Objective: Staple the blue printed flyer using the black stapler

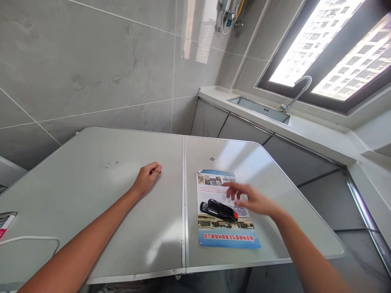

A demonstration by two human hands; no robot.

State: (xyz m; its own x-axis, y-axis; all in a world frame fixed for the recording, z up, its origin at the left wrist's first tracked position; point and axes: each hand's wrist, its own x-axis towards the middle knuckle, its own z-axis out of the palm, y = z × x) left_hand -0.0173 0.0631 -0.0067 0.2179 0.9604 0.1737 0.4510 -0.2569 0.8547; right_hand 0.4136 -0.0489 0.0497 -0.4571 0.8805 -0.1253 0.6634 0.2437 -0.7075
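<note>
My left hand (148,177) rests on the table's left half, its fingers curled into a loose fist with no object showing in it. My right hand (249,197) hovers just above and right of a black stapler (220,210) with a red-orange spot at its right end. Its fingers are apart and bent, slightly blurred, and hold nothing. Under the stapler lies a printed leaflet (227,238) with a blue band, small photos and lines of text, upside down to me. Beyond the leaflet sit small grey strips of staples (212,159).
The pale folding table (159,244) has a metal seam down its middle. Several tiny dark bits (106,167), perhaps loose staples, lie on its left half. A white cable (33,237) is at the left edge. Behind stand a counter, a sink (259,109) and a tap (301,91).
</note>
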